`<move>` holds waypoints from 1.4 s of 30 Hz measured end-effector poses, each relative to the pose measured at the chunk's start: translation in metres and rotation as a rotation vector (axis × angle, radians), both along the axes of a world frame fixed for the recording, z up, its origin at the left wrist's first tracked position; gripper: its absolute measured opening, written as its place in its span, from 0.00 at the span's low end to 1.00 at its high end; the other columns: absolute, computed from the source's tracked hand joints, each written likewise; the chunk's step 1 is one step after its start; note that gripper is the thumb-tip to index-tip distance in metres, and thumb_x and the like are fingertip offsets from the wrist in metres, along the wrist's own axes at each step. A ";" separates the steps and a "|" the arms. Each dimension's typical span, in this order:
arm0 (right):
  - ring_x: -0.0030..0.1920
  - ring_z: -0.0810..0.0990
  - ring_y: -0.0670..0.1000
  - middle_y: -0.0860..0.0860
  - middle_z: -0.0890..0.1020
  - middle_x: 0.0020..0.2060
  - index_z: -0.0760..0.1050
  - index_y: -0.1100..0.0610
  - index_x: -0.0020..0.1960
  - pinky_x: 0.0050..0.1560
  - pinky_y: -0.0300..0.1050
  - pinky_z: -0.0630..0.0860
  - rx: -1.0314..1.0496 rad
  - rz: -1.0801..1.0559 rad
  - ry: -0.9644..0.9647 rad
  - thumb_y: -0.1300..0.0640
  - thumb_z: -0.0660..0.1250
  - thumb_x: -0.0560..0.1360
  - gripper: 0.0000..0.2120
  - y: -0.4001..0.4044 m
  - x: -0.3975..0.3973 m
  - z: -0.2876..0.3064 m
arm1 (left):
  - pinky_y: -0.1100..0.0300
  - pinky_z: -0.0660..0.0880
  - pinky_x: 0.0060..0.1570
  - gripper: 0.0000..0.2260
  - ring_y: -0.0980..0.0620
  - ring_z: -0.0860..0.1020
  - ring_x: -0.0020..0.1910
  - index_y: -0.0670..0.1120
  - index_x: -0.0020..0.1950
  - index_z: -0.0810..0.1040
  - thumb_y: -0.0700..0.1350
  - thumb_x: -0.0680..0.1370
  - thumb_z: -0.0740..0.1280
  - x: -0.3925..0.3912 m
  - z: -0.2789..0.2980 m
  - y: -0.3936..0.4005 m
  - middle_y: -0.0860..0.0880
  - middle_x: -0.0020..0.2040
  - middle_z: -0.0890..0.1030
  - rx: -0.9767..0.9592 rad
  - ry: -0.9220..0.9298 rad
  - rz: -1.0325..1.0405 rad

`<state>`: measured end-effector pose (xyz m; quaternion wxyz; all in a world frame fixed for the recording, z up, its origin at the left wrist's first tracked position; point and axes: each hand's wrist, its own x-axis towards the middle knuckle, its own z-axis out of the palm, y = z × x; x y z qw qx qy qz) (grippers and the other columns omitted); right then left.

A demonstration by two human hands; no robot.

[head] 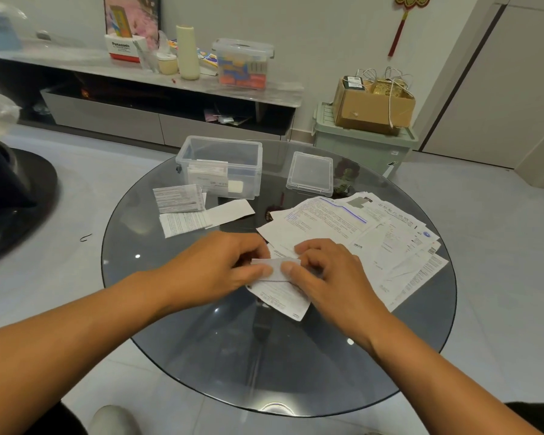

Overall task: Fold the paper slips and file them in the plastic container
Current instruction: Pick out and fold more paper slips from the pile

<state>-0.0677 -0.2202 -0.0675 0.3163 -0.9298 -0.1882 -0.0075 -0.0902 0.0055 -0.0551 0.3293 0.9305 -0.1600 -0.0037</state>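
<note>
head view, round dark glass table [201, 356]. the only legible writing is "panasonic" on a white and red box [122, 48] on the far shelf; print on every paper is too small or blurred to read. two hands: left hand [214, 268] and right hand [327, 274], both with fingers curled, pinching one paper slip [278, 290] between them at the table's centre; its upper edge is turned over, and the fingers cover part of the fold. one open plastic container [220, 164] stands at the far side of the table, with folded slips upright inside, their number unclear through the clear wall. one clear lid [310, 174] lies just to its right. three folded slips [182, 208] lie overlapping in front of the container. a loose pile of unfolded sheets [374, 233] spreads to the right, overlapped so that no count is possible. a second, lidded container [242, 64] sits on the shelf, its contents indistinct. both forearms are cut off by the frame's lower edge.
</note>
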 end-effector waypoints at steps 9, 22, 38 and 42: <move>0.65 0.69 0.47 0.42 0.71 0.66 0.74 0.41 0.63 0.66 0.47 0.67 -0.140 -0.064 0.038 0.42 0.69 0.78 0.15 0.008 0.000 0.006 | 0.66 0.70 0.49 0.11 0.66 0.72 0.48 0.59 0.60 0.81 0.54 0.77 0.72 0.006 -0.006 0.002 0.61 0.51 0.72 0.140 -0.016 -0.035; 0.58 0.72 0.43 0.38 0.75 0.58 0.73 0.39 0.65 0.65 0.48 0.69 -0.167 0.166 0.218 0.48 0.76 0.70 0.25 -0.004 0.000 0.031 | 0.68 0.72 0.57 0.10 0.63 0.76 0.58 0.54 0.59 0.84 0.53 0.81 0.69 0.010 0.000 0.011 0.58 0.61 0.82 0.295 -0.218 -0.205; 0.54 0.75 0.41 0.29 0.73 0.52 0.71 0.36 0.68 0.67 0.53 0.71 -0.047 0.160 0.183 0.47 0.73 0.76 0.23 0.000 0.000 0.015 | 0.56 0.78 0.43 0.08 0.59 0.76 0.35 0.54 0.53 0.83 0.50 0.75 0.76 0.009 -0.002 -0.009 0.54 0.39 0.79 -0.072 0.161 0.191; 0.59 0.74 0.43 0.36 0.74 0.63 0.71 0.39 0.70 0.67 0.52 0.73 -0.060 0.145 0.119 0.44 0.73 0.76 0.24 -0.002 0.001 0.011 | 0.60 0.74 0.38 0.07 0.56 0.77 0.35 0.51 0.41 0.80 0.52 0.76 0.75 0.010 -0.001 -0.006 0.54 0.37 0.81 0.008 0.182 0.278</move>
